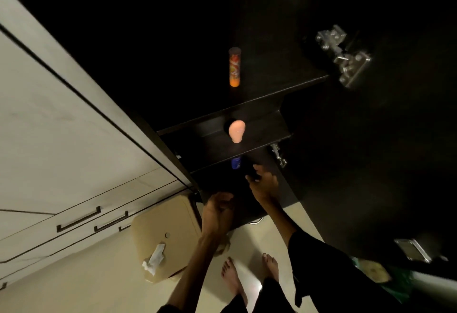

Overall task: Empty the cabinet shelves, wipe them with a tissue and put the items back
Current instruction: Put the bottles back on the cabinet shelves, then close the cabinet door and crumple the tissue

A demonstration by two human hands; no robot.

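Dark cabinet [262, 124] fills the centre and right of the frame, door swung open with a metal hinge [343, 55] at upper right. Three items stand upright on stepped shelves, long axes vertical, stacked roughly in a line up the frame: orange tube [234, 67] upper centre on the top shelf, pale peach bulb-shaped bottle [236, 130] on the middle shelf, small blue bottle [236, 163] on the lowest visible shelf.

Right hand [263, 184] is inside the lowest shelf, just right of and slightly below the blue bottle. Its fingers curl round something dark; cannot tell what, too dim. Left hand [218, 210] sits lower, at the cabinet's front edge, fingers curled in; cannot tell whether it holds anything.

Key relation: blue bottle lies up-left of the right fingertips, near but apart, not touched. Right hand is the nearer one; left is farther below. Peach bottle and orange tube lie well above both hands.

Tissue [154, 259] lies crumpled on a beige box [178, 216] at lower centre-left, apart from both hands. Bare feet [247, 275] on the floor below.

Judgement: shelves only partly handled; whether unloading or restocking is unclear from this view.
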